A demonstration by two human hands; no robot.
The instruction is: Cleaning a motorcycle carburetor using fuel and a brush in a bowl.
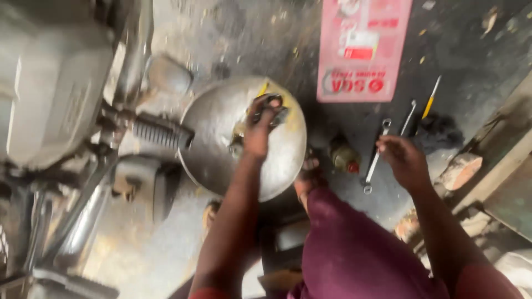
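Observation:
My left hand [259,132] reaches over a round metal pan [213,130] on the floor and grips a small dark metal part [272,107] above it. A yellowish bit shows at the pan's far rim. My right hand [403,159] hovers with fingers apart over a long silver ring spanner [377,158] lying on the dark floor, holding nothing. A second spanner [409,115] and a yellow-handled screwdriver [430,99] lie just beyond it. My knee in maroon cloth [354,249] is low in the middle.
A motorcycle with a ribbed footpeg [160,132] and engine casing [50,83] fills the left. A red printed sheet [360,47] lies at the top. A small brown-and-red bottle [344,156], a dark rag [440,133] and wooden pieces [463,169] sit to the right.

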